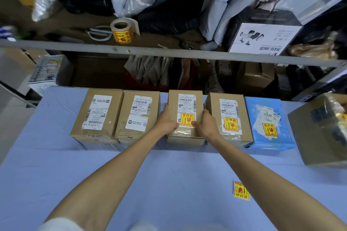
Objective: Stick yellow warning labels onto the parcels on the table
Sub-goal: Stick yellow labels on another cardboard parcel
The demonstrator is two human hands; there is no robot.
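The middle box (185, 116) stands in a row of parcels along the far edge of the bench (75, 174). A yellow label (187, 120) sits on its top face, over the lower end of the white shipping slip. The left hand (166, 121) grasps the box's left side and the right hand (207, 123) its right side. The fingers (165, 109) are curled round the edges, and both thumbs press on the label's lower corners. I read this as the smoothing-down step for this parcel.

Just right of the middle box, a brown box (228, 118) already carries a yellow label of its own. Beyond that, a blue parcel (268, 124) has one too. Just left of the middle box, the near-left box (138, 116) shows only white slips, and so does the far-left box (97, 116) next to it. So three parcels appear labelled and at least two are left to do. Well to the right of the middle box, a large carton (323, 131) is cut off by the picture's edge. Something yellow shows on its top, but I cannot tell whether it is a warning label.

A loose label (241, 190) lies on the bench, nearer the person than the middle box and off to its right. It looks ready for the next parcel. Beyond the middle box and to its left, a roll of labels (122, 32) stands on a shelf, with scissors (98, 33) just beside it.
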